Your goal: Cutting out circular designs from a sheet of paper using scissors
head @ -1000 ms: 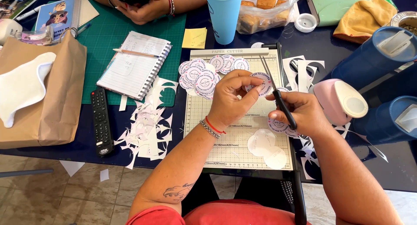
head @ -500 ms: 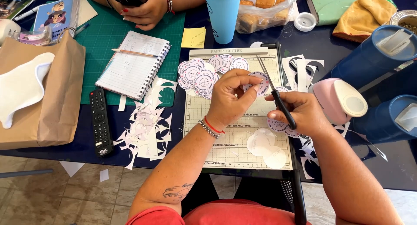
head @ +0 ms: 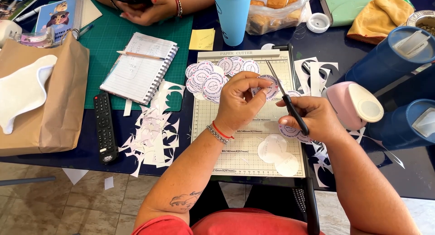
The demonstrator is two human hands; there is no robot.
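Head view, looking down: the left hand pinches a round printed sticker between thumb and fingertips, holding it up just over the top half of the paper cutter. The right hand is closed around the black handles of the scissors, blades parted slightly, tips aimed up and away at the sticker's right edge. Against the frame from half a second back, the blades sit a touch closer in on the sticker's rim and the left hand has turned the disc a little; the trimming looks to be working its way round the circle, not finished.

On the paper cutter's top edge, behind the left hand, lies a pile of cut round stickers, overlapping one another. Near the cutter's lower right corner, plain white discs lie flat, and two more printed rounds peek out under the right wrist. Left of the cutter, white paper offcuts are strewn on the dark surface, with a black remote control beyond them. Right of the cutter stands a pink round punch. At the far side from the cutter, another person's hand holds a phone above a green cutting mat.
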